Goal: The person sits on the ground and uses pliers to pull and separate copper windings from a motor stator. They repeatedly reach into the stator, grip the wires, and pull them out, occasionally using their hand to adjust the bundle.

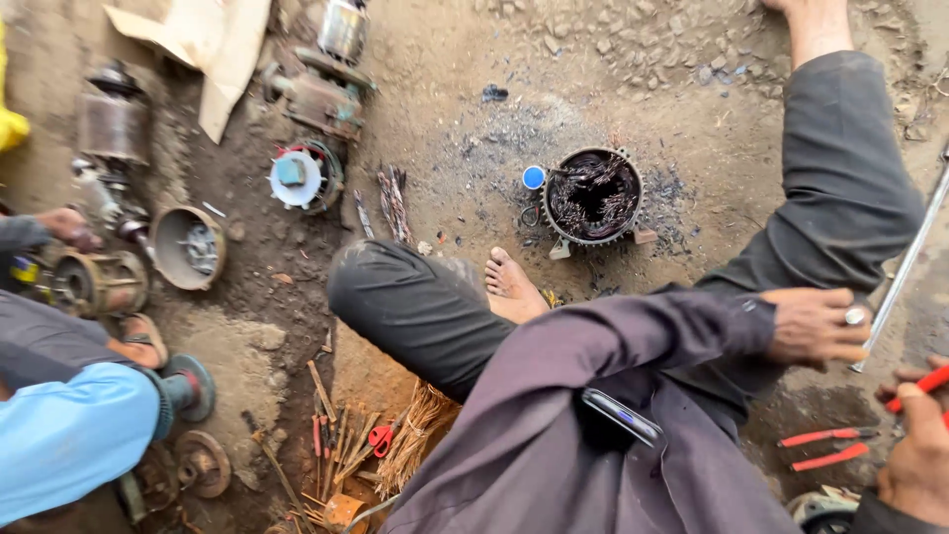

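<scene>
The round motor stator (593, 195) at upper centre keeps its charred windings, not yet stripped, while the left hand (816, 322) clasps a metal rod (910, 247) at right, and the right hand (919, 453) in the lower right corner seemingly grasps a red-handled tool (926, 382).

A round, dark metal motor stator housing (593, 195), filled with charred copper windings, is seen standing on a patch of ash on the dirt ground (712, 109). Just beside its left edge a small blue round cap (533, 177) is found. Farther left, a white and teal round motor part (297, 179) is laid near a rusty cup-shaped end cover (188, 247). A torn piece of tan cardboard (213, 44) is spread at the top. A bundle of straw-coloured strips, possibly insulation slivers (415, 435), is heaped beside small red-handled scissors (381, 439) at the bottom.
</scene>
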Demonstrator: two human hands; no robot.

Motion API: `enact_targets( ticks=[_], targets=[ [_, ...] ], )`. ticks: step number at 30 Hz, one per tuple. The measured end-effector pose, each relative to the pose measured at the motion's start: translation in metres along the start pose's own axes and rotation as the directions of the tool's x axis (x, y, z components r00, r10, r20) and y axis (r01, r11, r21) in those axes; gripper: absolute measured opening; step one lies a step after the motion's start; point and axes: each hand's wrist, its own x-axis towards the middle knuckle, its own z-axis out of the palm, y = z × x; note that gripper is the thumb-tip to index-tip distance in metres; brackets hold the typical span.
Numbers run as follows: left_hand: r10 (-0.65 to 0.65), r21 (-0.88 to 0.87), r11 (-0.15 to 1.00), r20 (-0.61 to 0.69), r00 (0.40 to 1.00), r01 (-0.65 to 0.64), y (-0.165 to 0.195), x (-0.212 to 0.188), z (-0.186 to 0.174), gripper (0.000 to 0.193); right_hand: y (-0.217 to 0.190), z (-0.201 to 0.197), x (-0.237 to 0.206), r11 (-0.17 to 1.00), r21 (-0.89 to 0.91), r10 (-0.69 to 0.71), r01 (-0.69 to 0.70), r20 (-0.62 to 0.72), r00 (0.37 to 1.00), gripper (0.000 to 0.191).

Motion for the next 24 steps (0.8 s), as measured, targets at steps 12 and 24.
enact_targets(
  ticks=[12,24],
  targets=[
    [-0.066,0.035,0.997,0.079,0.995,0.063,-0.018,0.04,0.011,0.052,0.099,-0.058,0.01,1.0,-0.003,0.025,-0.025,0.032,0.999,0.041],
    [-0.859,-0.372,0.385,0.19,0.475,0.845,0.067,-0.133,-0.077,0.043,-0.044,0.036,-0.007,0.996,0.012,-0.085,0.084,0.173,0.981,0.029]
  ],
)
